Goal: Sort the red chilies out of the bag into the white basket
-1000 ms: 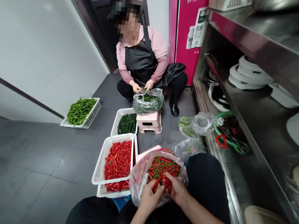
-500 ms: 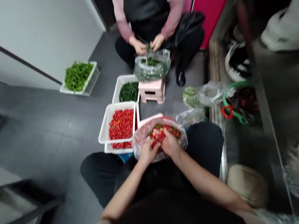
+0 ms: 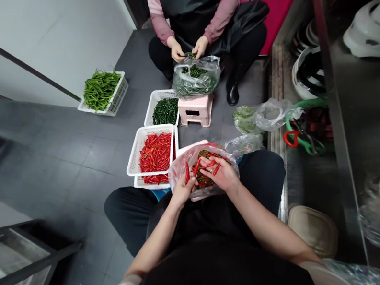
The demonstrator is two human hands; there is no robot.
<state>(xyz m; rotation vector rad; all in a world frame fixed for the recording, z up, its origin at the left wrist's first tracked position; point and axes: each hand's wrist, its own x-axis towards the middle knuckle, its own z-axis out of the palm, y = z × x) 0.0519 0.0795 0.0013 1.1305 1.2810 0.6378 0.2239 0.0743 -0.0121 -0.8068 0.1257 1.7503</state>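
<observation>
A clear plastic bag of red chilies with green stems lies open in front of my lap. Over its left side, my left hand pinches red chilies that stick up from the fingers. My right hand is palm up above the bag, with a few red chilies lying across its palm and fingers. Just left of the bag, a white basket of red chilies rests partly on another basket that also holds red chilies.
Across from me a person handles green chilies over a plastic bag on a pink stool. A basket of dark green chilies and one of light green chilies stand on the floor. Green-handled scissors lie on the right shelf.
My hands have moved apart. The left now holds chilies upright at the bag's left side, and the right palm has turned up with chilies spread on it.
</observation>
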